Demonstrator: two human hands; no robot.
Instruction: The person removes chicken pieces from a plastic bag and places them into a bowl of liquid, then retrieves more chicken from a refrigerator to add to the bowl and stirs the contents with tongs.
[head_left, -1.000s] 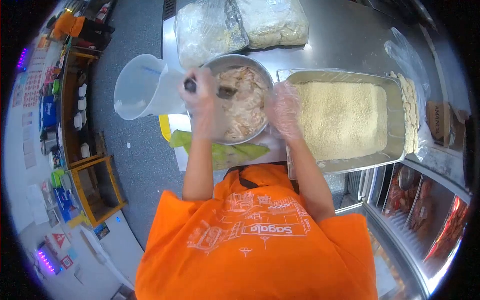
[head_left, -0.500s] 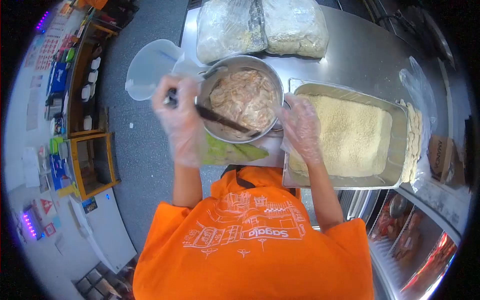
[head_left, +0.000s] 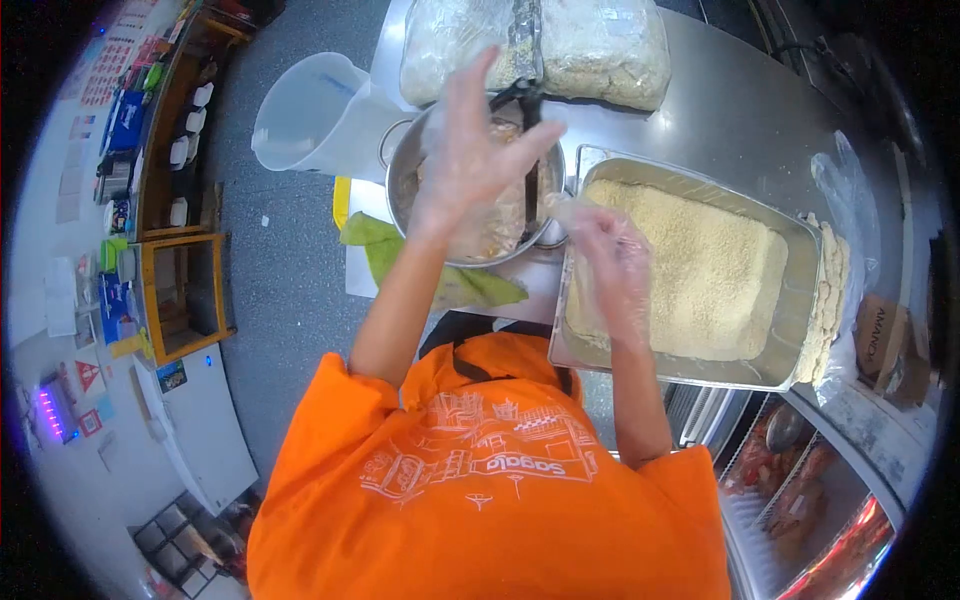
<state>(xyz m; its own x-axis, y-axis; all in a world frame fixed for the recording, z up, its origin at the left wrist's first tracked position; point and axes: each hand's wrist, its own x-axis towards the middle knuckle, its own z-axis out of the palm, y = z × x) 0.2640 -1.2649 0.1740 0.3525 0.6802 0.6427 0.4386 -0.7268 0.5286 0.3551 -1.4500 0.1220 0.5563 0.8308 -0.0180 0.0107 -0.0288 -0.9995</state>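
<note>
My left hand (head_left: 475, 155), in a clear plastic glove, is over the steel pot (head_left: 396, 185) with its fingers spread apart. A dark, long, flat utensil (head_left: 531, 185) stands in the pot just beyond those fingers, its black upper end leaning past the far rim. Pale, wet sliced food (head_left: 497, 228) shows in the pot, partly hidden by the hand. My right hand (head_left: 612, 250), gloved too, has its fingers curled at the pot's right side handle, the glove tips at the rim. It overlaps the edge of a deep steel tray (head_left: 790, 300) filled with pale crumbs (head_left: 700, 270).
A translucent plastic jug (head_left: 305, 120) lies tilted left of the pot. A green cloth (head_left: 455, 285) is on the near counter edge, beside something yellow (head_left: 342, 200). Two wrapped bags (head_left: 605, 60) sit at the back. A clear plastic bag (head_left: 850, 200) lies right of the tray.
My left hand has let go of the dark utensil and moved right over the pot. The utensil has swung from slanting left to nearly upright in view. My right hand stays at the handle.
</note>
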